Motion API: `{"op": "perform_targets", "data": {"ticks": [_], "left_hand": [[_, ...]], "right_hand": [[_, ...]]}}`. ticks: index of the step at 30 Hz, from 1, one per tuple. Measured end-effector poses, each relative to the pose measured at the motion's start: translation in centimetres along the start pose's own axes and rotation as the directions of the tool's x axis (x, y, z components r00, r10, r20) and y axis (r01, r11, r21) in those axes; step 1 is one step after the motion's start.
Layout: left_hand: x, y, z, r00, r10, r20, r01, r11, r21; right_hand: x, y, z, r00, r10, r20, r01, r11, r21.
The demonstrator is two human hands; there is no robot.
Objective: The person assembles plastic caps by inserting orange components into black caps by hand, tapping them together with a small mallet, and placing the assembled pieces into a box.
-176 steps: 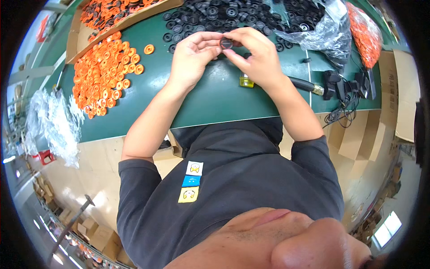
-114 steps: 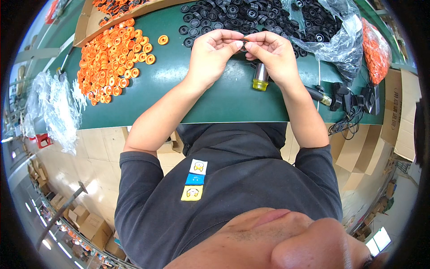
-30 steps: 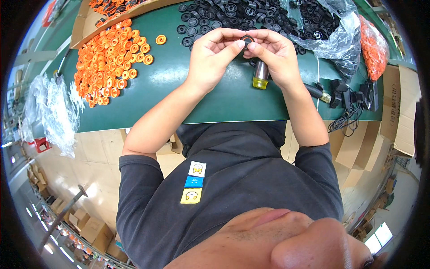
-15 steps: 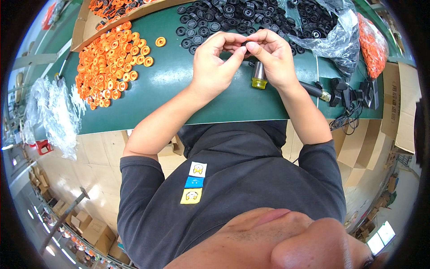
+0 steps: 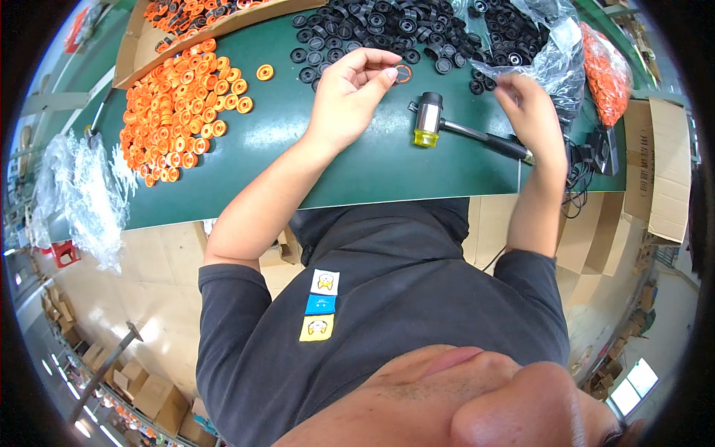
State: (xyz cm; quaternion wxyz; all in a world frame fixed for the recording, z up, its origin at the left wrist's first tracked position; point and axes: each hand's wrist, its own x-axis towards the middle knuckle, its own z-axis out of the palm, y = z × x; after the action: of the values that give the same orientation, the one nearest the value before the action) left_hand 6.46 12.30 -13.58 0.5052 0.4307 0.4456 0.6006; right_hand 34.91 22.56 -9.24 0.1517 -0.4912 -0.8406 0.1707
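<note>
Between the thumb and fingers of my left hand (image 5: pixel 350 97) is the edge of a round black cap with an orange rim (image 5: pixel 403 74), held over the table. My right hand (image 5: pixel 527 112) is apart from it, beside the black caps and the clear plastic bag. Its fingers are loosely bent, and I see nothing in them. Between my hands lies a mallet (image 5: pixel 429 119) with a metal head, one black face and one yellow face; its dark handle (image 5: pixel 506 146) runs toward my right wrist. Black caps (image 5: pixel 372 30) are heaped beyond my hands.
Orange rings (image 5: pixel 175 104) are piled at the left of the green table (image 5: pixel 275 164). A cardboard tray (image 5: pixel 134 56) holds orange and black pieces. At the right are a clear plastic bag (image 5: pixel 566 52), a bag of orange parts (image 5: pixel 607 74), cables (image 5: pixel 577 179) and an open carton (image 5: pixel 663 164).
My hands were together around a small dark piece. The right hand has let go and moved right, uncovering the mallet. The left hand keeps the cap, whose orange rim now shows.
</note>
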Motion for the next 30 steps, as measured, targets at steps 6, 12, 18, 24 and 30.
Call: {"op": "perform_targets", "data": {"ticks": [6,12,18,24,30], "left_hand": [[-0.2,0.0,-0.4,0.997,-0.064,0.033,0.060,0.990,0.129],[-0.4,0.3,-0.9,0.969,0.097,0.227,-0.217,0.773,0.597],[-1.3,-0.6,-0.4,0.920,0.005,0.392,-0.328,0.557,0.763],[-1.4,-0.9,-0.7,0.888,0.119,0.445,-0.451,0.419,0.788],[-0.4,-1.3,-0.7,0.921,0.063,0.384,-0.357,0.529,0.770]], "right_hand": [[-4.0,1.5,-1.5,0.992,0.075,0.102,-0.032,0.928,-0.371],[-3.6,3.1,-0.7,0.972,0.188,0.143,-0.113,0.902,-0.418],[-3.8,3.3,-0.9,0.970,0.190,0.149,-0.141,0.947,-0.289],[-0.6,0.3,1.1,0.987,-0.144,-0.068,0.153,0.976,0.156],[4.4,-2.8,5.6,0.949,-0.256,-0.182,0.300,0.909,0.289]]}}
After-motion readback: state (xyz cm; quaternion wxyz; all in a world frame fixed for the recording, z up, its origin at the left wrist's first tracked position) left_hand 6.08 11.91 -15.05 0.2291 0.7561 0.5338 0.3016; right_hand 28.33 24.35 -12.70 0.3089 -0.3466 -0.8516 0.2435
